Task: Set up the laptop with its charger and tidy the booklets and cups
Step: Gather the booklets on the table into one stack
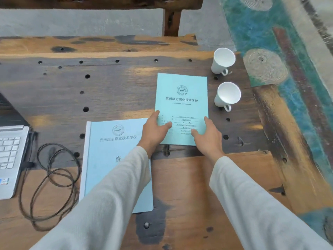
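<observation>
Left hand (155, 130), right hand (207, 137): my fingers straight, flat on near corners of small booklet (181, 98); long axis runs away from fingertips. Large booklet (104, 159) just left of left fingers, left hand nearer.

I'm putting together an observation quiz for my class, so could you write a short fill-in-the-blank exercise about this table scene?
1. The left hand and right hand both touch the far booklet, which is light ____ in colour.
2. The white cups sit to the ____ of that booklet.
3. The black cable lies between the near booklet and the ____.
Missing words: blue; right; laptop.
</observation>
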The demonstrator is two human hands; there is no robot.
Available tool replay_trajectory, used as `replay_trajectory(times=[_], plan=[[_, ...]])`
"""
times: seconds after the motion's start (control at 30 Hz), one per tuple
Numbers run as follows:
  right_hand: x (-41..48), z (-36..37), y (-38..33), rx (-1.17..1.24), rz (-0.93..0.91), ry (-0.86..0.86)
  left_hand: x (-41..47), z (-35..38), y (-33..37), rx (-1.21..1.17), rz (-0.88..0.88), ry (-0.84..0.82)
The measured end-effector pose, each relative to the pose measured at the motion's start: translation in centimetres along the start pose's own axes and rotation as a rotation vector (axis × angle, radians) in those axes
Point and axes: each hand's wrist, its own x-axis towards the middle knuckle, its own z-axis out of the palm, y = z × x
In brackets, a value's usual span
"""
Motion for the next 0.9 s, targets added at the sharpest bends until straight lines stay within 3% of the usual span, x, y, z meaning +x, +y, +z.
replay_trajectory(times=[0.17,0.4,0.63,0.73,0.9], plan=[[0.6,0.1,0.7,0.055,0.034,-0.007,0.5,0.6,-0.3,-0.004,-0.011,0.145],[1.3,-0.3,1.5,0.045,0.018,0.002,1.0,0.2,0.7,-0.338,-0.184,0.187],[1.5,-0.9,1.8,0.084,0.024,-0.04,-1.5,0.5,3.3,-0.512,-0.081,-0.117],[1.3,-1.0,1.8,0.108,0.006,-0.058,-2.5,-0.1,3.8,-0.581,-0.054,-0.175],[0.8,-0.2,1.2,0.375,0.086,-0.031,-3.1,-3.1,3.2,-0.61,-0.042,-0.264]])
